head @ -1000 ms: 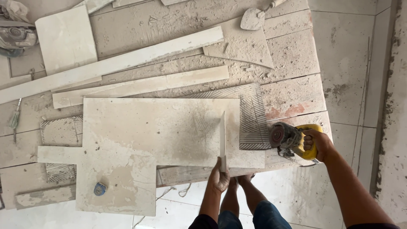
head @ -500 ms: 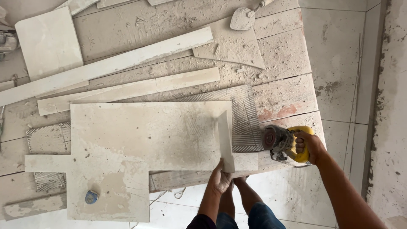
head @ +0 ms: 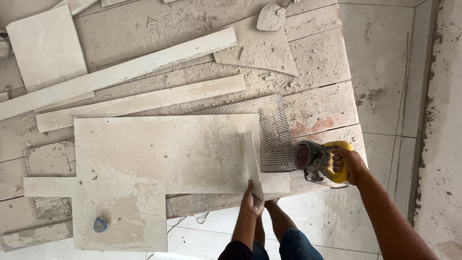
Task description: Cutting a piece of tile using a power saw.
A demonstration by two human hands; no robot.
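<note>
Cut strip (head: 251, 163) on large tile (head: 163, 154); grinder (head: 320, 161) right of it; trowel (head: 270, 17) far behind.

A narrow cut tile strip (head: 251, 163), pale beige, stood tilted on edge atop the large dusty tile (head: 163, 154). A yellow angle grinder (head: 320, 161) hung just beside them.

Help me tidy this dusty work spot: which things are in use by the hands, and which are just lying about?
In use:
- narrow tile strip, tilted up by the left hand
- yellow grinder, in the right hand
- large tile under the strip

Lying about:
- long strips
- trowel
- square tile
- small blue thing
</note>
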